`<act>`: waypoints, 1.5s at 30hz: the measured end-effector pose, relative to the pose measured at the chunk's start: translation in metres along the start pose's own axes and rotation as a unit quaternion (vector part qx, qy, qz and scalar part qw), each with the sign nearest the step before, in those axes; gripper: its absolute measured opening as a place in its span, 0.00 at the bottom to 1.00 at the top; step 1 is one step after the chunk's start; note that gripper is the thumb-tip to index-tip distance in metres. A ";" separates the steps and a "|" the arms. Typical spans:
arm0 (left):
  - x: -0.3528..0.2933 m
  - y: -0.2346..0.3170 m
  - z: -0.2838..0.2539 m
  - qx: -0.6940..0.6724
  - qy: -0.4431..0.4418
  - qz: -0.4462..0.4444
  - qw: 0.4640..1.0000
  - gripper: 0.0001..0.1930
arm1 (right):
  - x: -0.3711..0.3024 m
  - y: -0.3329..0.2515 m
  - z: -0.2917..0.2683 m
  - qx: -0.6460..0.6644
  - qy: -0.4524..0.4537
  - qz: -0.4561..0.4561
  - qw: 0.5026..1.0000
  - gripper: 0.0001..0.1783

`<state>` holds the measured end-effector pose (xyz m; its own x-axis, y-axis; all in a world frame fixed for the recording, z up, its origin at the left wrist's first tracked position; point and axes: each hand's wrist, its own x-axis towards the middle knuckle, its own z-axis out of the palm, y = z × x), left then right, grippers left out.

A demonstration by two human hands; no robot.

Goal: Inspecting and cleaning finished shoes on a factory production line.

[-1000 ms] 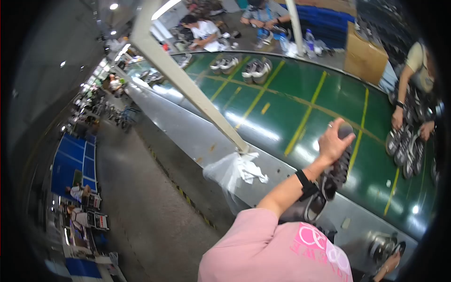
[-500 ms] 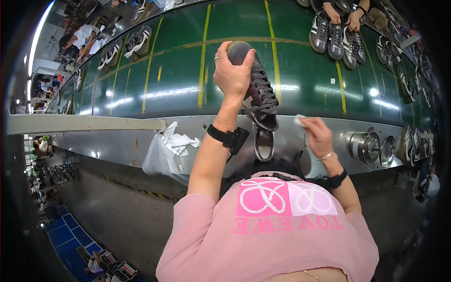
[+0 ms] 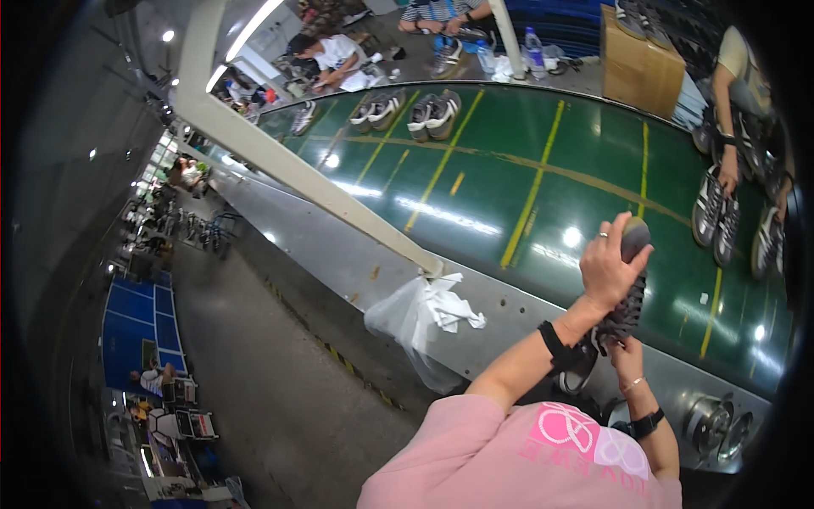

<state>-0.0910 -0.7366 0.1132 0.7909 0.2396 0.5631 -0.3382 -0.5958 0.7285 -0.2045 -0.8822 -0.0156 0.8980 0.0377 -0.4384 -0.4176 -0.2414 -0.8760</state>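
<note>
My left hand (image 3: pixel 609 270) is closed around the toe of a dark grey lace-up sneaker (image 3: pixel 628 314), which it holds up at the near edge of the green belt. The sole faces partly away and the toe points to the far side. At the shoe's rear, low by the collar, is my right hand (image 3: pixel 628 363), its fingers curled in against the shoe. Whether a white wad is still in those fingers is hidden. A second sneaker (image 3: pixel 577 376) lies below the first on the metal ledge, partly covered by my left forearm.
Green conveyor belt (image 3: pixel 483 208) with yellow lines carries sneaker pairs (image 3: pixel 434 114) at the far left. A co-worker's hand (image 3: pixel 727 174) touches sneakers (image 3: pixel 709 208) at right. A clear bag of white cloths (image 3: pixel 424 318) hangs beside a pale post (image 3: pixel 314 187). Round metal parts (image 3: pixel 710 422) sit at lower right.
My right hand, earlier apart from the shoe with a white wad pinched in it, has come against the shoe's rear. My left hand keeps its hold. The view has swung left and tilted.
</note>
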 end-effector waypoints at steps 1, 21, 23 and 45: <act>0.001 0.002 0.000 0.008 0.005 0.004 1.000 0.31 | -0.010 -0.023 -0.005 0.146 -0.012 0.081 0.986 0.06; -0.009 0.011 0.014 0.015 0.003 0.092 0.996 0.34 | -0.029 -0.009 -0.012 -0.531 -0.019 -0.322 0.783 0.21; -0.011 0.010 0.011 0.017 -0.005 0.076 0.997 0.34 | -0.035 -0.008 -0.016 -0.526 -0.026 -0.304 0.794 0.22; -0.013 0.019 0.008 0.014 0.018 0.101 0.995 0.35 | -0.037 -0.012 -0.002 -0.531 0.013 -0.302 0.792 0.18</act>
<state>-0.1034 -0.7575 0.1169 0.6896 0.1400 0.7106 -0.4731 -0.6558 0.5883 -0.2323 -0.8823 0.0117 0.8979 0.4401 0.0117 0.4282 -0.8668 -0.2555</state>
